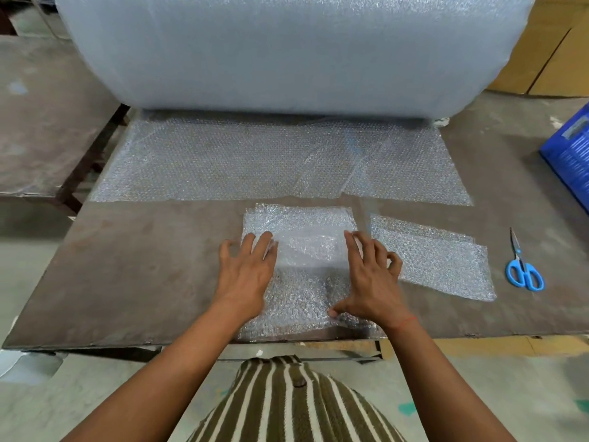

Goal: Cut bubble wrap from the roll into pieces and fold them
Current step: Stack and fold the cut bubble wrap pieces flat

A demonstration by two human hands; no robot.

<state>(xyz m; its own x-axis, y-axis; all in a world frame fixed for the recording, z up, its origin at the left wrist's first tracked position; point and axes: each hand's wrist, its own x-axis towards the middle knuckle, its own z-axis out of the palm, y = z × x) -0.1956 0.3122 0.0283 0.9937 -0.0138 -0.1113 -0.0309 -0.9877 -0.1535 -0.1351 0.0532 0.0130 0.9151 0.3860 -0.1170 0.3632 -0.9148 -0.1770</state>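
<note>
Cut bubble wrap piece (299,247), table centre at six o'clock of the roll (287,49), mid-fold: left hand (245,272) flat, fingers apart, right hand (369,275) flat with thumb pressing near layer; springy fold likely reopens or skews if pressure lifts unevenly.

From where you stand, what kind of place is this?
Probably a packing or warehouse workshop. A very large bubble wrap roll sits on a worn metal table, flattened cardboard stands behind it on the right, and a blue plastic crate stands at the table's right edge.
</note>
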